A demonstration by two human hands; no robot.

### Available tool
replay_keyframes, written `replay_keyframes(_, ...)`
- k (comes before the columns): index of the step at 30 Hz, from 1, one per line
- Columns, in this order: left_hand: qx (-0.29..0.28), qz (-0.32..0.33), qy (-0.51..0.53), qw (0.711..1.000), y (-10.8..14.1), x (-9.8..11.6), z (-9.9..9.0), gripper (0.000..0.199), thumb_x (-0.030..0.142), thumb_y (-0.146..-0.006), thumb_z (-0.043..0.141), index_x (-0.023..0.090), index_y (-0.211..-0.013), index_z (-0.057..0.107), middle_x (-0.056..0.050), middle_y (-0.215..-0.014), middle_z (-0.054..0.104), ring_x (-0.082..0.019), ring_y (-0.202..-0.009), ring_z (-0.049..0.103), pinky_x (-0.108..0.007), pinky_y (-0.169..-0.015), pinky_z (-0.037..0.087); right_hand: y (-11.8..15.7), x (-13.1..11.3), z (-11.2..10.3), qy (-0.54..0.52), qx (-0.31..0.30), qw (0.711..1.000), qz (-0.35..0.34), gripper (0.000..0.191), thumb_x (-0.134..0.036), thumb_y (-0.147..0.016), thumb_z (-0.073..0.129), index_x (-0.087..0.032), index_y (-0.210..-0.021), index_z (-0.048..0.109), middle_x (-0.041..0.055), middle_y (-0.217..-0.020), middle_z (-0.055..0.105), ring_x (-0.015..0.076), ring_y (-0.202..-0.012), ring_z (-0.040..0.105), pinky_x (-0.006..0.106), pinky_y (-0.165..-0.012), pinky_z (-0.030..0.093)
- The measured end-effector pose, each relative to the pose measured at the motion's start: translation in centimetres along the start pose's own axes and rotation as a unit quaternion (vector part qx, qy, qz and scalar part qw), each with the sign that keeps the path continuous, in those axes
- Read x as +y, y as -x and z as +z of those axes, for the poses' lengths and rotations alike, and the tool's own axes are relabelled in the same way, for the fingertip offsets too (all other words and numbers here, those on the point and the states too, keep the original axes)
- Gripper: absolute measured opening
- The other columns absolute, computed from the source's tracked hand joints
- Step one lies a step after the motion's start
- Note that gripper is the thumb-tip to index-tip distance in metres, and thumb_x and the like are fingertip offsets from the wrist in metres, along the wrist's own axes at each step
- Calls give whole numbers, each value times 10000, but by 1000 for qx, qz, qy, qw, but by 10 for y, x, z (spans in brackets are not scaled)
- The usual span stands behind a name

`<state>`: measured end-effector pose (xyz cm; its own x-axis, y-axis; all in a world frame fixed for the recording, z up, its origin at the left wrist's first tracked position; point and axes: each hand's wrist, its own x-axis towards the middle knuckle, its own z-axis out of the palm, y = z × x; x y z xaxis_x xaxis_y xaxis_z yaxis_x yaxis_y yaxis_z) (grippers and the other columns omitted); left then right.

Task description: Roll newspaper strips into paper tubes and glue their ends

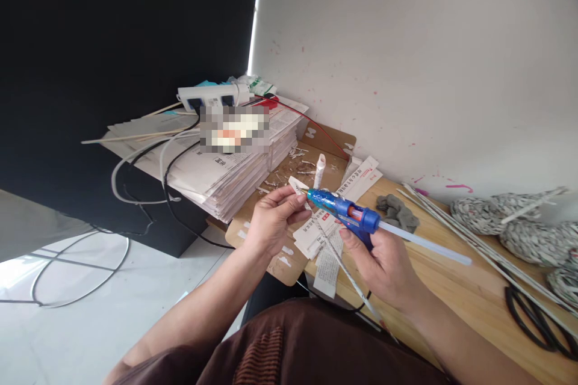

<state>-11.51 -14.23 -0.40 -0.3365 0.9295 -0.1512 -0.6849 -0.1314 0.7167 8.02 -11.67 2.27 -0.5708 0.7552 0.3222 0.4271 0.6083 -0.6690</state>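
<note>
My right hand [383, 267] is wrapped round the grip of a blue hot glue gun [329, 200]. A long translucent glue stick [427, 243] juts out of its back end. My left hand [273, 222] pinches a thin rolled newspaper tube [336, 255] near its flattened upper end. From there the tube slants down to the right, under my right hand towards my lap. The gun's nozzle points at the paper by my left fingertips; I cannot tell if they touch. Cut newspaper strips [361, 177] lie beneath the gun. Just behind it stands a short white paper roll [320, 171].
A tall newspaper stack [198, 174] carries a white power strip [214, 96] and loose cables. Glue-marked cardboard [280, 264] lies beside it. Rightward are a grey lump [397, 212], long paper tubes [474, 240], woven paper pieces [478, 213] and black-handled scissors [515, 307].
</note>
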Motion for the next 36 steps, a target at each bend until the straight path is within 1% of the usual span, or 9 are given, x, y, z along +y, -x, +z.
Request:
replay_keyframes(4, 0, -1, 4, 1000, 0, 0, -1, 303, 170, -588, 843, 122, -847, 694, -16, -714, 702, -126, -641, 671, -241, -627, 594, -1, -1, 0, -12, -6, 1000, -3, 192, -308, -926, 522, -240, -1088, 600, 51, -966, 679, 235, -890, 627, 352, -800, 479)
replay_keyframes(6, 0, -2, 8, 1000, 0, 0, -1, 305, 164, -586, 844, 122, -847, 692, -17, -711, 702, -128, -646, 673, -241, -626, 595, -3, -2, 1, -18, -8, 1000, -3, 192, -305, -926, 521, -244, -1093, 594, 51, -976, 673, 233, -897, 621, 352, -807, 476)
replay_keyframes(18, -8, -6, -6, 1000, 2, -1, -1, 286, 162, -614, 832, 122, -866, 704, -21, -766, 706, -114, -675, 672, -224, -655, 597, -1, 2, 2, 6, -7, 1000, -6, 138, -307, -929, 519, -228, -1003, 604, 41, -884, 661, 207, -807, 606, 326, -745, 462)
replay_keyframes(24, 2, -3, -4, 1000, 1, -1, -1, 328, 179, -593, 847, 118, -872, 686, -18, -757, 696, -110, -673, 668, -229, -656, 599, 3, 7, 3, 42, -2, 999, 1, 175, -325, -924, 533, -202, -1018, 616, 56, -894, 668, 226, -845, 614, 337, -765, 453)
replay_keyframes(27, 5, -4, -4, 1000, 1, -1, -2, 336, 176, -590, 847, 120, -876, 681, -13, -755, 692, -106, -668, 665, -228, -655, 599, 3, 8, 2, 45, -2, 999, 2, 173, -326, -926, 532, -195, -996, 622, 54, -880, 666, 217, -828, 616, 326, -756, 451)
replay_keyframes(32, 14, -7, 1, 1000, 1, -2, -3, 331, 162, -590, 842, 121, -872, 674, -13, -753, 696, -112, -676, 671, -230, -647, 603, 2, 6, 2, 43, 2, 999, -1, 205, -324, -930, 529, -205, -1079, 602, 40, -859, 655, 201, -797, 609, 312, -738, 445)
replay_keyframes(36, 11, -8, 7, 1000, 2, -3, -4, 298, 147, -611, 829, 121, -862, 670, -17, -762, 708, -117, -681, 682, -228, -646, 604, 2, 5, 2, 48, 12, 999, -6, 188, -319, -928, 531, -205, -1059, 602, 37, -856, 647, 195, -791, 601, 310, -735, 439)
